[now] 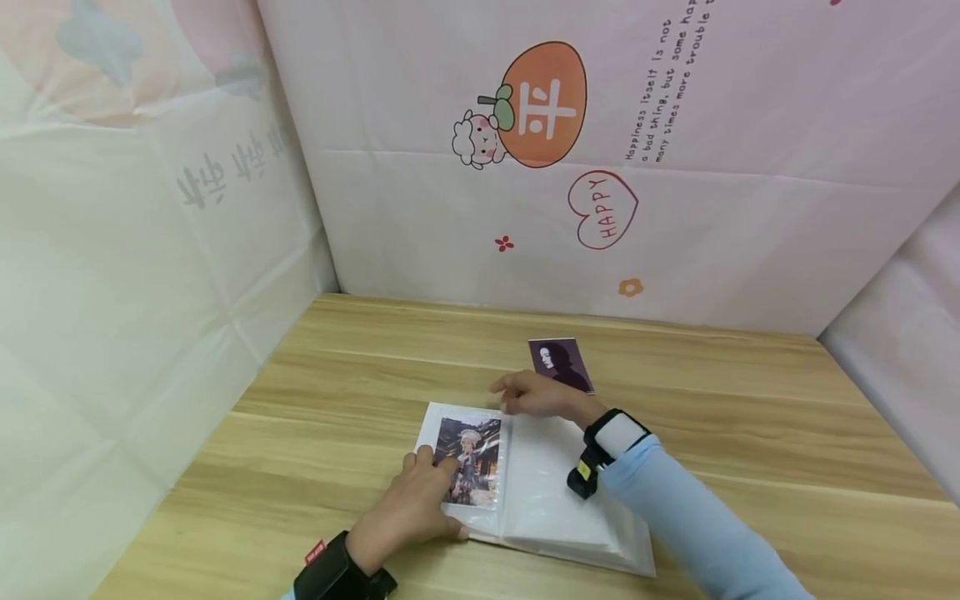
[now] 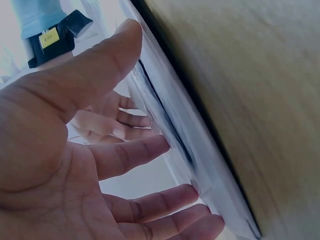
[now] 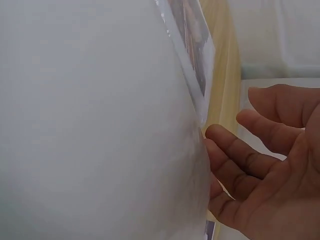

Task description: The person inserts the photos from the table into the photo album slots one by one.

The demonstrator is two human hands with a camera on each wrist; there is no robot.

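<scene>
A white photo album lies spread out on the wooden table, its left page holding a photo of a figure in a pale hat inside a clear sleeve. My left hand rests on that page, fingertips over the photo's left side and thumb by the lower edge. In the left wrist view, the fingers of this hand are spread and fairly straight against the album. Across the album's top edge, near the spine, reaches my right hand. Its fingers are loosely bent, with fingertips right at the edge of the blank right page.
Behind the album lies a purple card with a dark silhouette and white face, partly covered by the right hand. Printed cloth walls enclose the wooden table at the back and both sides.
</scene>
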